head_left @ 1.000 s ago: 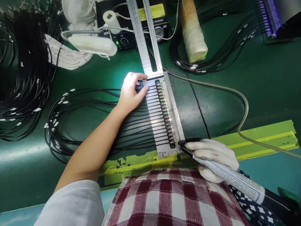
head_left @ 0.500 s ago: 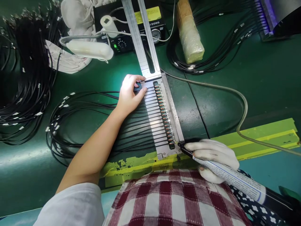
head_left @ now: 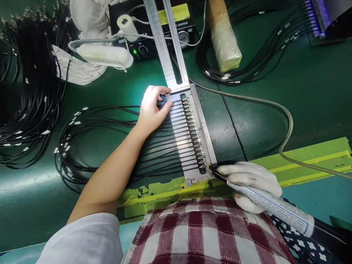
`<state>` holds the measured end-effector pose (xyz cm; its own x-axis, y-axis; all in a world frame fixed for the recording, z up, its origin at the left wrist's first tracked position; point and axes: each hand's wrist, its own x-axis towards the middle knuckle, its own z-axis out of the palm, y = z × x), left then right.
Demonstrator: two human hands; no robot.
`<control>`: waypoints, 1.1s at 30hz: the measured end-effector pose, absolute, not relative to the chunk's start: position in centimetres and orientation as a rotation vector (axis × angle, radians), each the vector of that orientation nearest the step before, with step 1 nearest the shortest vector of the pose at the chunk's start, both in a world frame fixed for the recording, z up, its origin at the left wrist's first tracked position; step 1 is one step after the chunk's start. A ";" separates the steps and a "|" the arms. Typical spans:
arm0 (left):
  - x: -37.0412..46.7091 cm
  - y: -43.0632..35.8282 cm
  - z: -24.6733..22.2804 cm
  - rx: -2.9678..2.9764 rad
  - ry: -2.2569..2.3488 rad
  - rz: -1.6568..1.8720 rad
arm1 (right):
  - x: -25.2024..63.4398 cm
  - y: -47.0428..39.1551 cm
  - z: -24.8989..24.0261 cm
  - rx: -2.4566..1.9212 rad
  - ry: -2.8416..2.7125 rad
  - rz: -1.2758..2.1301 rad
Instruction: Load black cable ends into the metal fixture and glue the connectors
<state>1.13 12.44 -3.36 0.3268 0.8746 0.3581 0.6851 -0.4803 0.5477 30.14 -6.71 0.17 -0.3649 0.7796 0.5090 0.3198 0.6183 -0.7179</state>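
A metal fixture (head_left: 180,135) holds a row of black cables, their stripped ends lined up over its slot. My bare left hand (head_left: 154,108) pinches the fixture's upper left corner between thumb and fingers, beside a small dark blue piece (head_left: 162,99) partly hidden by the hand. In my gloved right hand (head_left: 253,183) is a labelled tube (head_left: 275,205) with a black nozzle and black rear end, fingers wrapped round it. The nozzle tip rests close to the lowest cable end, at the fixture's lower right; I cannot tell whether it touches.
Behind stands a black control box (head_left: 143,49) with a dial and gauge, a metal frame (head_left: 162,44) crossing it. Cable bundles lie left (head_left: 35,84) and right (head_left: 203,62), near a wrapped block (head_left: 228,51). A grey hose (head_left: 264,101) curves across the green table.
The view has shifted slightly. Both hands keep their places on the fixture and the tube, and the nozzle stays at the same lower cable end.
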 end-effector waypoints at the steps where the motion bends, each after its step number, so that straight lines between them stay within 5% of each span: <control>1: 1.2 12.4 -3.3 2.301 1.400 0.907 | 30.1 -6.7 0.2 -0.870 -1.944 0.647; 33: 1.4 12.3 -3.0 2.323 1.386 0.908 | 30.4 -7.0 -0.2 -0.875 -1.935 0.645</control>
